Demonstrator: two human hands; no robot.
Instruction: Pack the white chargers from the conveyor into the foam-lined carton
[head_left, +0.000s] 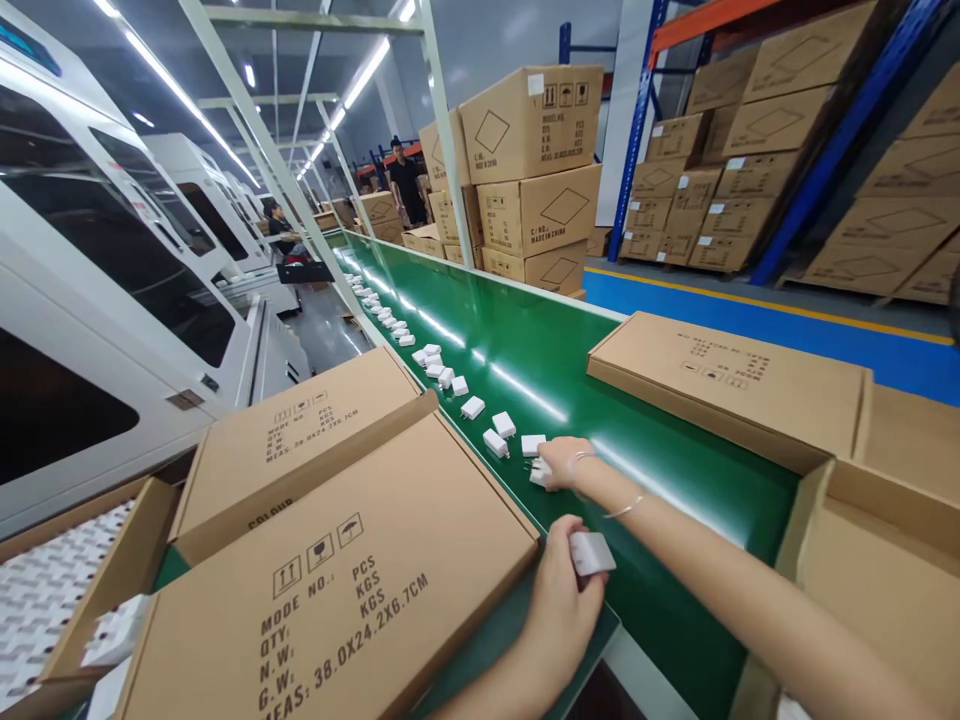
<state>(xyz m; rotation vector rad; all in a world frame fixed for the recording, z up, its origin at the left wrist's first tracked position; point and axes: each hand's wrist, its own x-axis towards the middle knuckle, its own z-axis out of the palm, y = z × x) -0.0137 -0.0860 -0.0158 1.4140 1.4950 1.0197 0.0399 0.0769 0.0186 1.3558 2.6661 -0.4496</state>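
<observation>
A line of small white plug chargers [472,407] rides a green conveyor belt [540,350] toward me. My left hand [562,590] holds one white charger [591,553] at the belt's near edge, beside a flat brown carton [337,590]. My right hand [566,462] reaches out over the belt with its fingers closed on another white charger [538,472]. Two more chargers [499,435] lie just beyond it.
An open carton [45,590] at far left holds rows of white chargers. A flat carton [727,385] and an open box [870,560] sit right of the belt. White machines [112,260] line the left. Stacked cartons [536,170] and racking stand behind. People stand far back.
</observation>
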